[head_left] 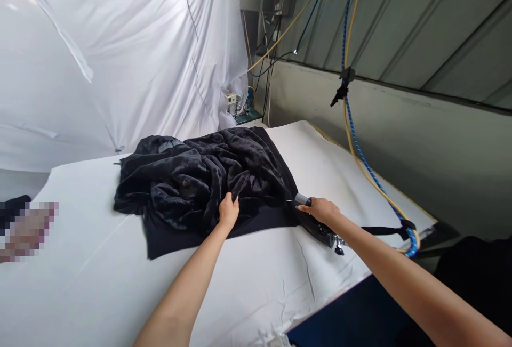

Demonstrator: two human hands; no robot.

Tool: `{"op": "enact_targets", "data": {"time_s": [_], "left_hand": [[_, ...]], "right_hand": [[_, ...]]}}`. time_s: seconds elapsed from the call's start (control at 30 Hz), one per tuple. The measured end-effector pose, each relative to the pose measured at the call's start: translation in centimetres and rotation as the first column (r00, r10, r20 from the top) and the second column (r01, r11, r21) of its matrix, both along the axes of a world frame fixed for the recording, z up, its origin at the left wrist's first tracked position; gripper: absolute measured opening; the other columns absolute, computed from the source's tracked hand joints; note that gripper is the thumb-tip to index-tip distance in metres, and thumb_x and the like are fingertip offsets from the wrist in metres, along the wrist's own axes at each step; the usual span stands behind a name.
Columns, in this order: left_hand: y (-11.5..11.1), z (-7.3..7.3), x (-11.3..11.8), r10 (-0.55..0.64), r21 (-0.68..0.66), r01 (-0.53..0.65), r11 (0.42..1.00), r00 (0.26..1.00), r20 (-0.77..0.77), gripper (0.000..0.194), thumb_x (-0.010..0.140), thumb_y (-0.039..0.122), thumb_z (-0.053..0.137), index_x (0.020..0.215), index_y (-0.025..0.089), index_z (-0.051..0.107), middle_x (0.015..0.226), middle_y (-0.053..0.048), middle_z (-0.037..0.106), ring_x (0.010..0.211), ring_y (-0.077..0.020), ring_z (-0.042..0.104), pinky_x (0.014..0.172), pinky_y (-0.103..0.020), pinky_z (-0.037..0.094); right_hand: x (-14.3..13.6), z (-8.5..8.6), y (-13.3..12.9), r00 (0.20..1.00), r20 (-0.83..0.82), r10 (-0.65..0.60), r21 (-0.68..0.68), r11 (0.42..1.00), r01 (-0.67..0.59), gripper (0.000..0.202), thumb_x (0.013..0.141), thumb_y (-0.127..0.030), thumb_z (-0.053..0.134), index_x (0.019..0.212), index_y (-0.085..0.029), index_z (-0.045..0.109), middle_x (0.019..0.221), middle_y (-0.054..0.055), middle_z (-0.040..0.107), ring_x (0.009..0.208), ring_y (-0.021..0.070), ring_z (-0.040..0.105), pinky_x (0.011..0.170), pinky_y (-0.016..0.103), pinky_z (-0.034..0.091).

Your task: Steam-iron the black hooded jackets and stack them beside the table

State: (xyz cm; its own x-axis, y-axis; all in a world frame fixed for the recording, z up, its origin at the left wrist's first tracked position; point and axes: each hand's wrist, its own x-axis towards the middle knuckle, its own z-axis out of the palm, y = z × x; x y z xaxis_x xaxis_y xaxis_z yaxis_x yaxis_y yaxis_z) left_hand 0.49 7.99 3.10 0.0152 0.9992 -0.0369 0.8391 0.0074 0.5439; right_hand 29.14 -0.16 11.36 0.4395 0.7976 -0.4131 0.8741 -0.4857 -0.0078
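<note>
Black garment lies rumpled on the white desk, just ahead of the left hand, which pinches a fold at its near side. By the garment's right edge, the right hand is wrapped around the handle of an iron. White sheeting hangs behind the garment; right of it stands a wall.

This place is looking like a garment workshop. Dark plush cloth is lying on a broad, white-covered counter, and at its edge an iron is resting, while a blue hose and a yellow cord are hanging nearby. White sheeting is covering one side, ribbed panels are forming the wall, and a small machine (I am not seeing its kind clearly) is standing behind.
</note>
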Motion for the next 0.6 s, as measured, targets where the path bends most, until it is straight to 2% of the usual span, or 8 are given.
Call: {"op": "enact_targets", "data": {"time_s": [0.17, 0.27, 0.33, 0.4, 0.47, 0.53, 0.6], "left_hand": [[-0.4, 0.2, -1.0, -0.049, -0.017, 0.049, 0.999, 0.998, -0.028, 0.016, 0.087, 0.030, 0.043, 0.088, 0.018, 0.054, 0.088, -0.008, 0.065, 0.085, -0.0180, 0.061, 0.070, -0.024, 0.040], [-0.1, 0.7, -3.9, -0.098, -0.070, 0.094, 0.993, 0.994, -0.056, 0.016, 0.086, 0.030, 0.045, 0.090, 0.018, 0.055, 0.089, -0.008, 0.065, 0.086, -0.0171, 0.061, 0.071, -0.024, 0.041], [0.7, 1.6, -7.6, -0.135, -0.111, 0.122, 0.986, 0.984, -0.115, 0.016, 0.085, 0.029, 0.048, 0.093, 0.019, 0.057, 0.091, -0.007, 0.066, 0.087, -0.0165, 0.061, 0.072, -0.023, 0.041], [1.7, 2.9, -12.6, -0.133, -0.141, 0.106, 0.984, 0.970, -0.205, 0.016, 0.082, 0.027, 0.050, 0.095, 0.021, 0.058, 0.094, -0.006, 0.066, 0.090, -0.0170, 0.061, 0.074, -0.023, 0.042], [2.8, 4.6, -18.3, -0.070, -0.143, 0.030, 0.989, 0.957, -0.280, 0.018, 0.080, 0.022, 0.051, 0.096, 0.022, 0.059, 0.099, -0.007, 0.066, 0.095, -0.0190, 0.060, 0.076, -0.024, 0.042], [3.5, 6.5, -23.6, 0.018, -0.125, -0.063, 0.990, 0.944, -0.331, 0.022, 0.079, 0.018, 0.049, 0.098, 0.023, 0.060, 0.102, -0.008, 0.065, 0.099, -0.0214, 0.058, 0.078, -0.027, 0.042], [3.9, 8.2, -27.5, 0.133, -0.112, -0.194, 0.975, 0.904, -0.405, 0.025, 0.079, 0.019, 0.048, 0.101, 0.024, 0.059, 0.103, -0.008, 0.065, 0.099, -0.0241, 0.058, 0.079, -0.030, 0.042]], "right_hand": [[3.7, 0.0, 2.1, 0.993, 0.030, -0.114, 0.044, 0.993, 0.113, 0.068, 0.068, -0.076, 0.038, 0.102, -0.021, 0.059, 0.100, 0.013, 0.062, 0.094, 0.0304, 0.058, 0.071, 0.039, 0.044], [5.6, 0.0, 4.1, 0.976, 0.038, -0.216, 0.091, 0.973, 0.212, 0.076, 0.068, -0.075, 0.037, 0.115, -0.017, 0.051, 0.103, 0.018, 0.060, 0.095, 0.0319, 0.057, 0.072, 0.041, 0.045], [5.8, 0.2, 6.0, 0.969, 0.050, -0.241, 0.131, 0.964, 0.233, 0.076, 0.069, -0.071, 0.042, 0.122, -0.016, 0.045, 0.108, 0.020, 0.057, 0.098, 0.0331, 0.055, 0.075, 0.042, 0.044], [4.9, 0.6, 8.4, 0.978, 0.088, -0.188, 0.205, 0.964, 0.166, 0.072, 0.070, -0.063, 0.049, 0.128, -0.020, 0.040, 0.117, 0.020, 0.051, 0.107, 0.0352, 0.050, 0.079, 0.044, 0.043], [2.8, 1.1, 11.1, 0.991, 0.118, -0.065, 0.291, 0.956, 0.028, 0.067, 0.072, -0.056, 0.052, 0.129, -0.024, 0.039, 0.124, 0.018, 0.046, 0.114, 0.0364, 0.043, 0.083, 0.046, 0.041], [0.0, 1.4, 13.9, 0.994, 0.077, 0.074, 0.345, 0.934, -0.096, 0.061, 0.075, -0.051, 0.051, 0.129, -0.025, 0.040, 0.124, 0.016, 0.046, 0.115, 0.0347, 0.042, 0.087, 0.047, 0.039], [-3.0, 1.2, 16.4, 0.991, -0.041, 0.127, 0.348, 0.932, -0.104, 0.059, 0.077, -0.050, 0.048, 0.128, -0.021, 0.041, 0.119, 0.016, 0.050, 0.112, 0.0320, 0.046, 0.089, 0.046, 0.039]]}}
